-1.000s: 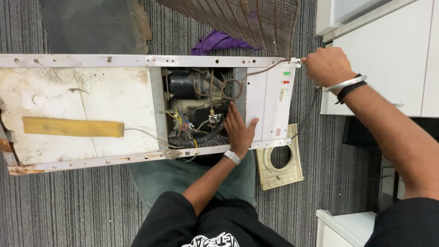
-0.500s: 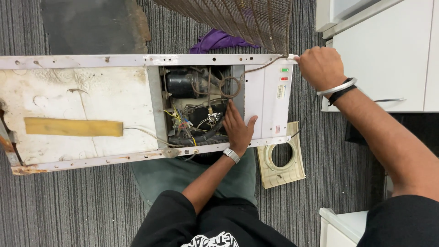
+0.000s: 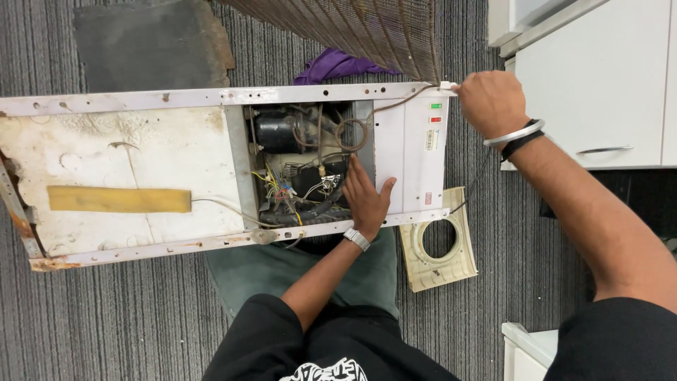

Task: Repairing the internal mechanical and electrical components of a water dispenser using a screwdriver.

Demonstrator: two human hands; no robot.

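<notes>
Lying flat on the grey carpet floor (image 3: 92,324), the white casing (image 3: 405,152) of an appliance has its back turned up, and an open compartment sits near its right end. The left hand (image 3: 367,201) is inside this compartment. Its grip is spread, with the fingers straight and close together, and it rests on the dark parts and the coloured wires (image 3: 282,192) at the lower side of the opening. A black cylinder (image 3: 276,131) lies in the upper part of the compartment, apart from this hand. The right hand (image 3: 491,102) is at the upper right corner of the casing, its grip pressed together around the corner edge, where a thin brown wire (image 3: 395,100) ends. A yellow strip (image 3: 118,200) is stuck on the left part of the casing. Below the casing's right end a cream plastic frame (image 3: 423,271) with a round hole lies on the carpet. Above the casing there are a purple cloth (image 3: 335,65) and a rusty wire grille (image 3: 360,28). Right of it stands a white cupboard (image 3: 599,85).
</notes>
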